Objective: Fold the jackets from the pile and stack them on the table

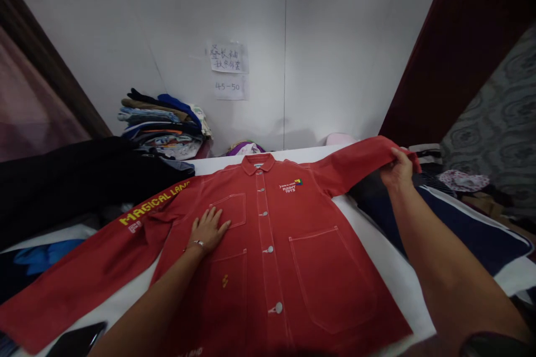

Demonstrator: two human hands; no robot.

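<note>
A red button-front jacket [310, 217] with white stitching lies spread face up on a white table [402, 284], its collar toward the wall. My left hand [208, 230] rests flat on the chest, beside the pocket on the left, fingers spread. Out at the far right, my right hand [397, 170] grips the end of the sleeve [360, 159], which is stretched outward and lifted off the surface. The other sleeve [109, 262], with yellow lettering, stretches down to the lower left. Part of the jacket's hem runs below the picture edge.
A stack of folded clothes [163, 122] stands at the back left. Dark garments [62, 178] pile up at left, and a navy garment [464, 228] lies at right. A black phone-like object [77, 340] sits at lower left. Handwritten paper signs [229, 70] hang on the wall.
</note>
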